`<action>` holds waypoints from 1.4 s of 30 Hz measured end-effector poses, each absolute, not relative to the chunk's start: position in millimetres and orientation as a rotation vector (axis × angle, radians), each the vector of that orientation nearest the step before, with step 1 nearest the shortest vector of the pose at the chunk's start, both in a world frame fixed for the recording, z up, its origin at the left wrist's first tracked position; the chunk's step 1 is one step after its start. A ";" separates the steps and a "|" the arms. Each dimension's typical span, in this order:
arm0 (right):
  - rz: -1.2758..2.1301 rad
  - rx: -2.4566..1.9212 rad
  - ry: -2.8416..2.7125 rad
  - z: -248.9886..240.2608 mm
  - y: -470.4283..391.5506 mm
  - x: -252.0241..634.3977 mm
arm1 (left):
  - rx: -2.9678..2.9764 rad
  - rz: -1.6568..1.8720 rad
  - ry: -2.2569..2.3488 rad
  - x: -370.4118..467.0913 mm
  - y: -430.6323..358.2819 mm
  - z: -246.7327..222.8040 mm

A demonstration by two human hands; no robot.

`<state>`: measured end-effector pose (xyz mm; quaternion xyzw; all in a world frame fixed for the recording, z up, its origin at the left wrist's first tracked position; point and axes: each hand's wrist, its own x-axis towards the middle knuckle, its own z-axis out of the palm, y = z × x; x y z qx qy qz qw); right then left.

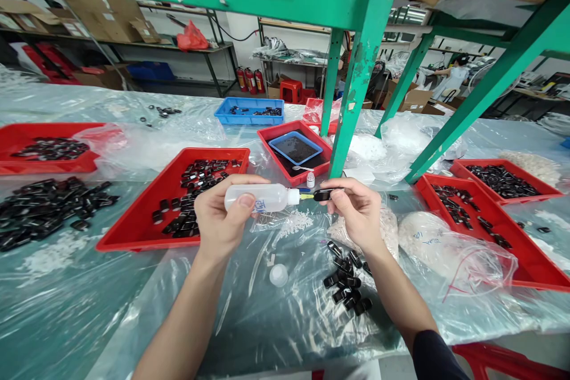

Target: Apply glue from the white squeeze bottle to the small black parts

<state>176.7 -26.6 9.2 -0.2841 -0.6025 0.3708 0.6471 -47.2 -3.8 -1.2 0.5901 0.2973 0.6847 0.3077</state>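
Note:
My left hand (225, 214) is closed around a translucent squeeze bottle (262, 198) with blue handwriting, held on its side. The bottle's white neck and thin yellowish nozzle (306, 196) point right. My right hand (354, 208) pinches a small glossy black part (326, 194) between thumb and fingers. Nozzle tip and black part meet or nearly meet; I cannot tell whether they touch. Below, a round white cap (278, 275) lies on the plastic-covered table. Several similar black parts (347, 285) form a pile under my right forearm. Small white pieces (296, 222) are scattered behind the bottle.
A red tray (133, 240) of black parts stands left, beside a loose black heap (48, 211). Green rack posts (356, 71) rise just beyond my right hand. Plastic bags (439, 243) and another red tray (543, 270) lie right. A blue tray (249, 120) sits farther back.

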 end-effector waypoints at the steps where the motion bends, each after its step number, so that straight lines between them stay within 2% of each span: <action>1: 0.843 -0.648 -1.369 9.4 -26.6 176.7 | 1.565 1.813 0.786 -47.1 -3.9 -0.9; 23: 0.855 -0.581 -1.367 13.8 -28.3 176.8 | 1.567 1.792 0.837 -47.1 -6.9 2.7; 42: 0.806 -0.729 -1.393 11.4 -25.3 179.0 | 1.454 1.784 0.816 -40.3 -4.7 2.2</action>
